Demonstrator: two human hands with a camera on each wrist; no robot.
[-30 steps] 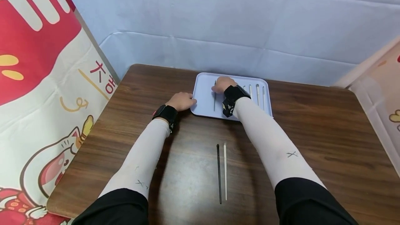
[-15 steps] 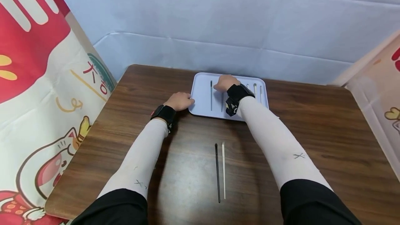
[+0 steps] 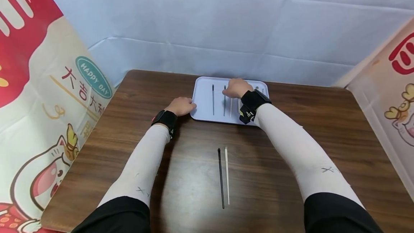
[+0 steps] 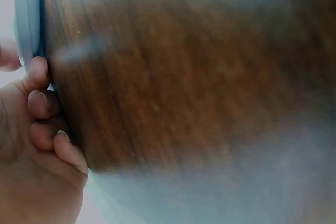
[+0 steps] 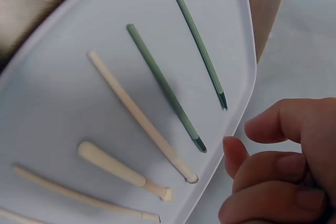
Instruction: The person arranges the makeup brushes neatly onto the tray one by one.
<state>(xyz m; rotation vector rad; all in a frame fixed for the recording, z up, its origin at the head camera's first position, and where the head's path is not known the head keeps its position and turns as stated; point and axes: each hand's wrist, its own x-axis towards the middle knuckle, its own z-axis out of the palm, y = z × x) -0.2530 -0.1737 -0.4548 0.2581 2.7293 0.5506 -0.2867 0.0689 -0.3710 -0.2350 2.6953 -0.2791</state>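
My left hand [image 3: 180,106] grips the left edge of a pale tray [image 3: 203,98]. In the left wrist view its fingers are curled against the tray's rim [image 4: 27,19]. My right hand [image 3: 237,88] hovers over the tray's far side, holding nothing. In the right wrist view this right hand [image 5: 286,163] is loosely curled, thumb and forefinger apart. Close by, a green makeup brush [image 5: 165,87], another green brush [image 5: 198,43] and a long cream brush [image 5: 139,114] lie on the tray. A short thick-handled brush [image 5: 113,163] and a thin one [image 5: 79,195] lie beside them.
Nearer me on the wooden table [image 3: 155,193], a black brush [image 3: 221,179] and a white brush [image 3: 227,177] lie side by side. A pale cloth wall [image 3: 207,21] stands behind the table's far edge. Printed cloths [image 3: 38,118] hang at both sides.
My right hand has moved rightward over the tray, uncovering more brushes at its left. My left hand stays at the tray's left edge. The head view has shifted slightly.
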